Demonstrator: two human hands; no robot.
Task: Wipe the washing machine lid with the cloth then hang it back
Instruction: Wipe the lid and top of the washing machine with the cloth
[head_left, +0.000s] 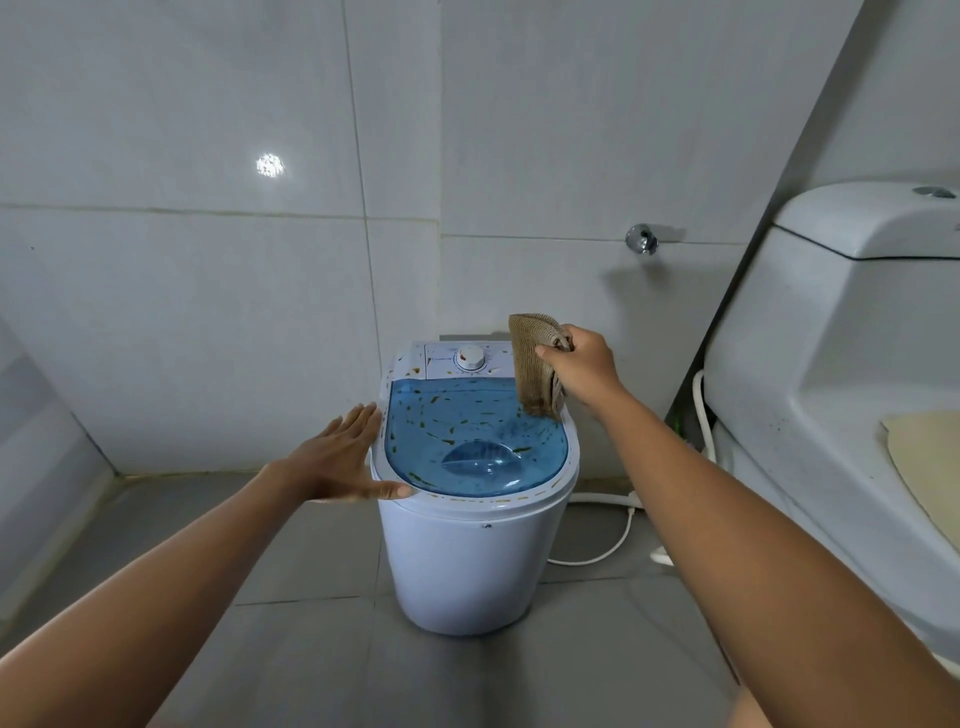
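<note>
1 head-worn wide-angle view, looking forward and down, close above washing machine (475, 519), both forearms entering frame

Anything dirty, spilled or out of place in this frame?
Yes. The blue lid of the washing machine is spattered with brown and orange smears, which also run along its white rim and control panel. The cloth in the right hand looks stained near its lower edge.

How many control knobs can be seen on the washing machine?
1. The single white round knob sits in the middle of the control panel, behind the blue lid. The cloth in the right hand covers the panel's right end, so another may be hidden.
</note>
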